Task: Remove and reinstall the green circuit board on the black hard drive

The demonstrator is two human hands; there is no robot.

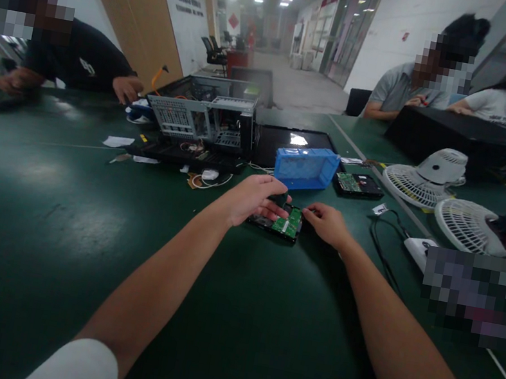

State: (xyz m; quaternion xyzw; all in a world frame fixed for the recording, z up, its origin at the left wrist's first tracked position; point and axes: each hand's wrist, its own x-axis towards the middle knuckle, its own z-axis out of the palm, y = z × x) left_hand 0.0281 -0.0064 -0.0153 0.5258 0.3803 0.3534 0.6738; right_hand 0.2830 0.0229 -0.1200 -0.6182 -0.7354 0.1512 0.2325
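Note:
A hard drive (282, 224) with a green circuit board facing up lies on the dark green table (57, 214). My left hand (254, 197) rests over its left and far side, fingers curled round its edge. My right hand (328, 224) touches its right side with fingers closed on the edge. Just beyond the drive stands a blue plastic bin (304, 166).
A second hard drive (358, 184) lies right of the bin. An opened computer case (206, 119) and a black panel (291, 141) sit further back. Two white fans (426, 177) (469, 226) and black cables (383, 242) lie at right. Other people sit at left and far right.

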